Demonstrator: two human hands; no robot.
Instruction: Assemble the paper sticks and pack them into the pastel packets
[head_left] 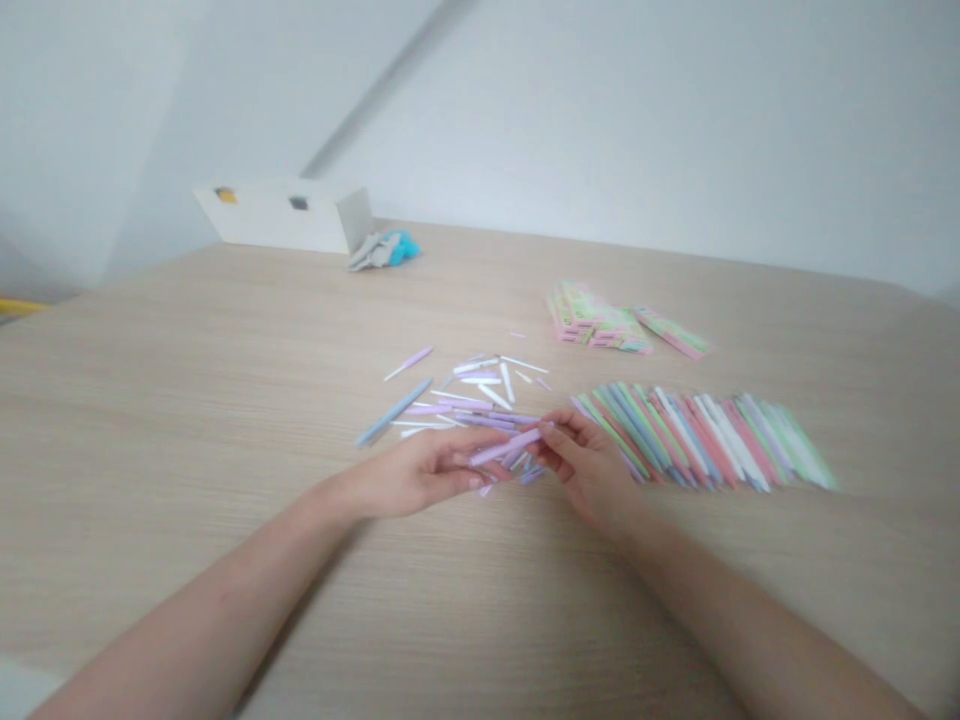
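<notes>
My left hand (431,470) and my right hand (589,465) meet over the middle of a light wooden table (187,420). Both pinch a purple pen barrel (506,447) held between them, left fingers on its near end, right fingers on its far end. A few more purple pieces sit under my left fingers. Just beyond lies a loose scatter of pen parts (465,395) in purple, white and blue. To the right of my right hand runs a row of assembled pens (705,435) in green, red, white and blue.
A stack of pink and green packets (596,320) lies past the pen row. A white cardboard box (285,215) stands at the far left by the wall, with a grey and blue cloth (382,250) beside it.
</notes>
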